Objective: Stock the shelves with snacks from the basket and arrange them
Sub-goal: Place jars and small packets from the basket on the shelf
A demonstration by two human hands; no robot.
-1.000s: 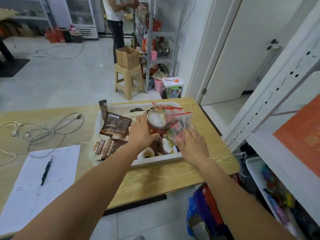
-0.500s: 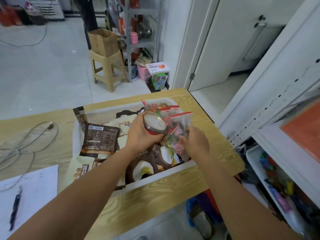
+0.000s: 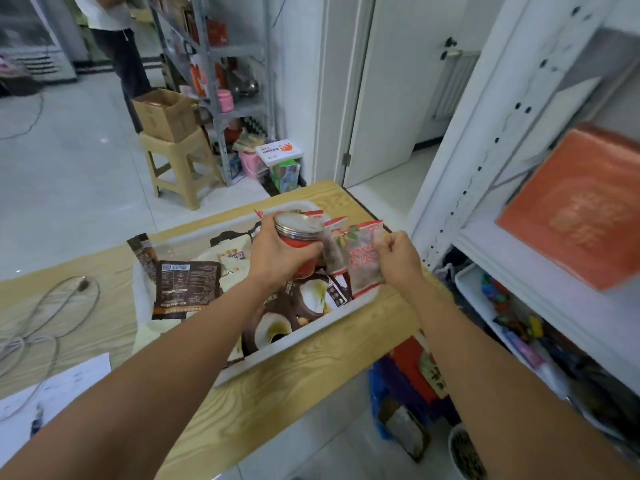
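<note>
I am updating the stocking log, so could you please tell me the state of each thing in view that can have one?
Red jar: lid on, lifted, in the left hand.
Clear snack packets: sealed, pinched by the right hand.
White basket: on the table, still full of packets.
Dark brown packet: sealed, lying flat in the basket.
Cardboard box: open, on the stool.
White door: ajar.

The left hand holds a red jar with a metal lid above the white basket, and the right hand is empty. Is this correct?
Not quite. In the head view the right hand is not empty: it grips clear snack bags. The left hand does hold the red jar above the white basket.
</note>
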